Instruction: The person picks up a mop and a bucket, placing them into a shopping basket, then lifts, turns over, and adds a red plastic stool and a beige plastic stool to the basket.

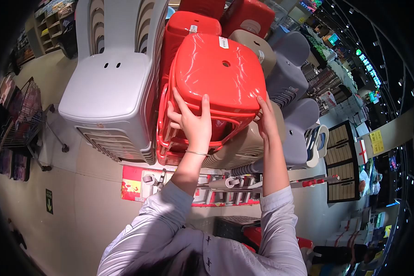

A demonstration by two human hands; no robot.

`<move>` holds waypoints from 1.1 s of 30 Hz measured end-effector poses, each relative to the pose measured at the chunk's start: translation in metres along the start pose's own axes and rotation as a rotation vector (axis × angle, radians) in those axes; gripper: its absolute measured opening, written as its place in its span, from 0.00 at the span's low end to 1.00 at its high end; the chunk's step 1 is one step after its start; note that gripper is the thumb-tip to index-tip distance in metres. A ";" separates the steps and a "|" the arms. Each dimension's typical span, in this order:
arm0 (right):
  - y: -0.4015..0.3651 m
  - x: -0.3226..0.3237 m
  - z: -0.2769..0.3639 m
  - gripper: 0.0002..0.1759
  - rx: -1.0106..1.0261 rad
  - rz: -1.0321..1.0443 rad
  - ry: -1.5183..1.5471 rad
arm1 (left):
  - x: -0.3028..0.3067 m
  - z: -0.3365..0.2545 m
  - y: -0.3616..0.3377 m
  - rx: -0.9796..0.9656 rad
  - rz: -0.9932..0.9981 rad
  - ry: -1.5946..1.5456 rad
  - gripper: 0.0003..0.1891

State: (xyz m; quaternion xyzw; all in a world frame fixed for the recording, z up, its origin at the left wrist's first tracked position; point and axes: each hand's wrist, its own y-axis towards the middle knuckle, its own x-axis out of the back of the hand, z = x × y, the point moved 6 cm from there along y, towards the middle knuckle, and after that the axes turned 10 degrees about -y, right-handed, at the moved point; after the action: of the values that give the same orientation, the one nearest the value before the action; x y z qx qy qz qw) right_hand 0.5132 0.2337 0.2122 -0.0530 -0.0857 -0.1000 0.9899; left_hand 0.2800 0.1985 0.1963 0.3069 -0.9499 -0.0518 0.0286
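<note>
A glossy red plastic stool (207,73) with a round hole in its seat tops a stack in front of me. My left hand (195,124) grips its front left edge, thumb against the seat's side and the other fingers spread along the rim. At the front right corner, my right hand (266,117) has its fingers curled round the edge; some fingertips are hidden. Under this seat, more red stools (163,149) are nested. A white label (223,42) is stuck near the seat's far edge.
Stacked grey chairs (108,87) stand close on the left. Beige stools (237,149) and grey-purple stools (287,87) crowd the right side. Boxes with ladder pictures (225,195) lie below my forearms. A shopping cart (25,119) stands at far left.
</note>
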 end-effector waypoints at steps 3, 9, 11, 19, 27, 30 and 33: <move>-0.025 0.010 0.035 0.33 0.089 -0.014 -0.012 | 0.012 -0.030 -0.009 -0.067 -0.018 -0.010 0.41; -0.107 0.035 0.128 0.31 0.341 -0.028 0.073 | 0.058 -0.119 -0.050 -0.243 -0.025 -0.356 0.41; -0.136 0.047 0.153 0.31 0.478 -0.021 0.095 | 0.075 -0.145 -0.071 -0.317 -0.031 -0.381 0.41; -0.311 0.108 0.202 0.38 0.951 -0.046 0.277 | 0.140 -0.208 -0.197 -0.555 0.001 -0.752 0.40; -0.440 0.178 0.173 0.35 0.907 -0.087 0.524 | 0.204 -0.255 -0.302 -0.599 0.295 -1.094 0.38; -0.451 0.197 0.151 0.43 0.688 0.116 0.655 | 0.218 -0.251 -0.330 -0.750 0.209 -0.890 0.40; -0.462 0.190 0.100 0.46 0.429 0.340 0.882 | 0.247 -0.263 -0.361 -0.947 0.142 -0.668 0.40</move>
State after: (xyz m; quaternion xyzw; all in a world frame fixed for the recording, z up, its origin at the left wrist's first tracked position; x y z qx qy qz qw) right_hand 0.5852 -0.2396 0.3850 0.1850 0.3310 0.0694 0.9227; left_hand 0.3115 -0.2585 0.4208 0.1630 -0.7990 -0.5629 -0.1348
